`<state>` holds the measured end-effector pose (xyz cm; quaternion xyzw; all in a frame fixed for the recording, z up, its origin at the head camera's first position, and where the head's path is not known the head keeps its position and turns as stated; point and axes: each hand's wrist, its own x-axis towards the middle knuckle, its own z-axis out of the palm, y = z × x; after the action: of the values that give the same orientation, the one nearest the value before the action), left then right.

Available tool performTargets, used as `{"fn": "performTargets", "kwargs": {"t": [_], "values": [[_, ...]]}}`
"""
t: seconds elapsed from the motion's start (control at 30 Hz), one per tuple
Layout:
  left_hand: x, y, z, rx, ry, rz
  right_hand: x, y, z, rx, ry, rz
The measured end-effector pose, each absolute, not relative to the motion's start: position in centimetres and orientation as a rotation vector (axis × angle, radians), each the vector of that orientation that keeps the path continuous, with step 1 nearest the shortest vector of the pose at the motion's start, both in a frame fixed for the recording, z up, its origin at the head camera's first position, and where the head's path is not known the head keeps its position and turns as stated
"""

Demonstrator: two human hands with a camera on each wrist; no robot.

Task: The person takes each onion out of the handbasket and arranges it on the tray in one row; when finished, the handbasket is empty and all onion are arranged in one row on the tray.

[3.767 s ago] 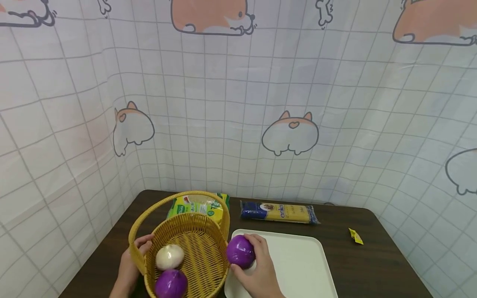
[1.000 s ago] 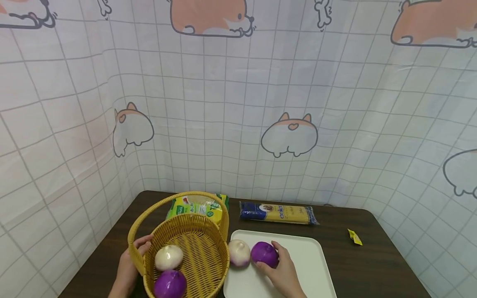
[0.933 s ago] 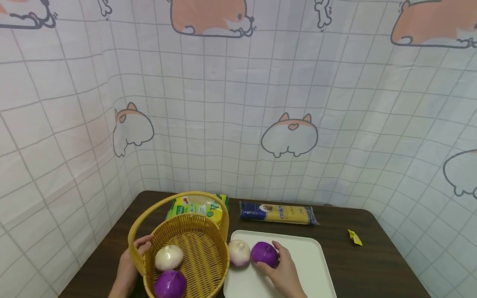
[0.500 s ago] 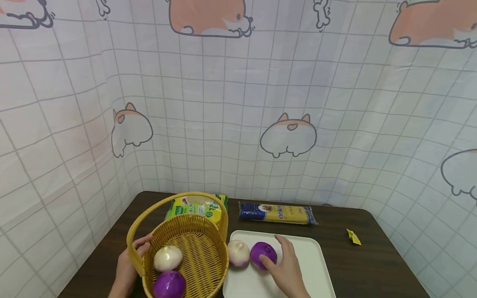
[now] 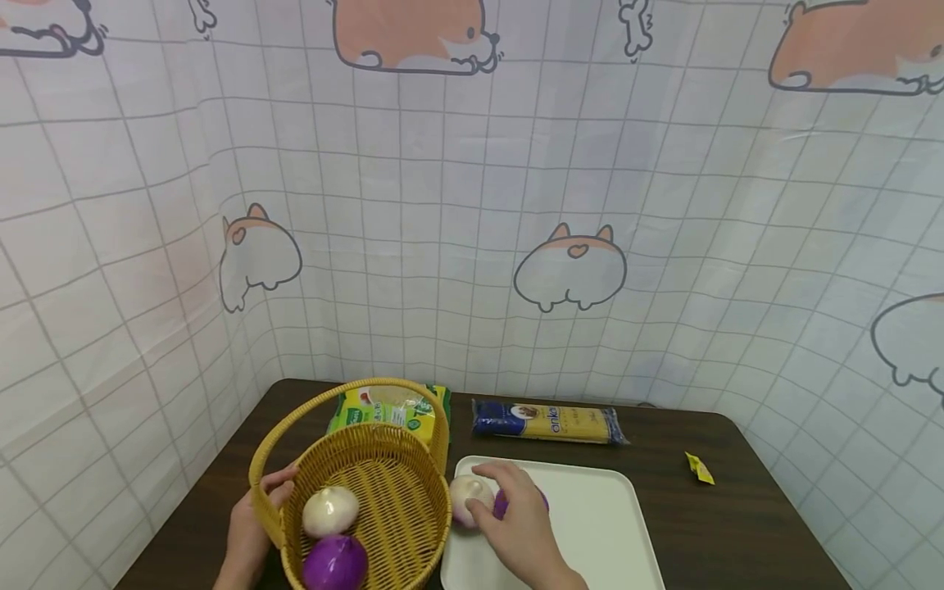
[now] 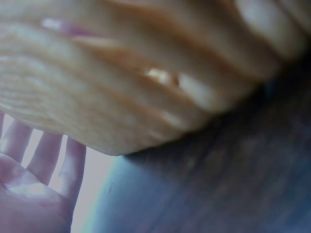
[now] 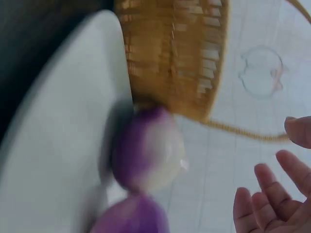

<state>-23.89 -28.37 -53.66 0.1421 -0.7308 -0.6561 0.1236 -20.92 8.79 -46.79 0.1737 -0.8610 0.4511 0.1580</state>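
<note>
On a dark desk [image 5: 737, 508], toward the left edge, a wicker basket [image 5: 394, 512] with an arched handle [image 5: 383, 382], a white onion [image 5: 329, 512] and a violet onion [image 5: 335, 563] inside. Just right of it, a white tray [image 5: 601, 524], with a pale onion [image 5: 465, 493] at the left side and a purple onion [image 5: 500, 505] next to it, partly hidden. Left hand [image 5: 249, 524] at the basket's outer left side, by the foot of the handle, fingers straight and spread, laid against the wicker rather than clamped. Right hand [image 5: 519, 524] over the tray, thumb and fingers apart near the pale onion, a gap visible from the right wrist, nothing held. Along the far edge, a yellow-green bag [image 5: 416, 410] behind the basket and a noodle pack [image 5: 549, 421] farther right; toward the right edge, a small wrapper [image 5: 699, 469]. Likely risks, in judgement: a roll of the round pale onion if pinched off-centre; a nudge to the purple onion from fingers so close; a bumped basket, perhaps too lightly steadied against sliding.
</note>
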Motion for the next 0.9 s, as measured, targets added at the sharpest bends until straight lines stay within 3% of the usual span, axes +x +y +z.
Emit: {"fn": "performTargets", "kwargs": {"t": [0.57, 0.9], "values": [[-23.9, -28.2, -53.5, 0.416, -2.142, -1.898, -20.4, 1.7, -48.7, 1.142, -2.478, 1.137], [-23.8, -28.2, -53.5, 0.409, -2.089, -1.93, -20.6, -1.9, -48.3, 1.159, -2.781, 1.093]]}}
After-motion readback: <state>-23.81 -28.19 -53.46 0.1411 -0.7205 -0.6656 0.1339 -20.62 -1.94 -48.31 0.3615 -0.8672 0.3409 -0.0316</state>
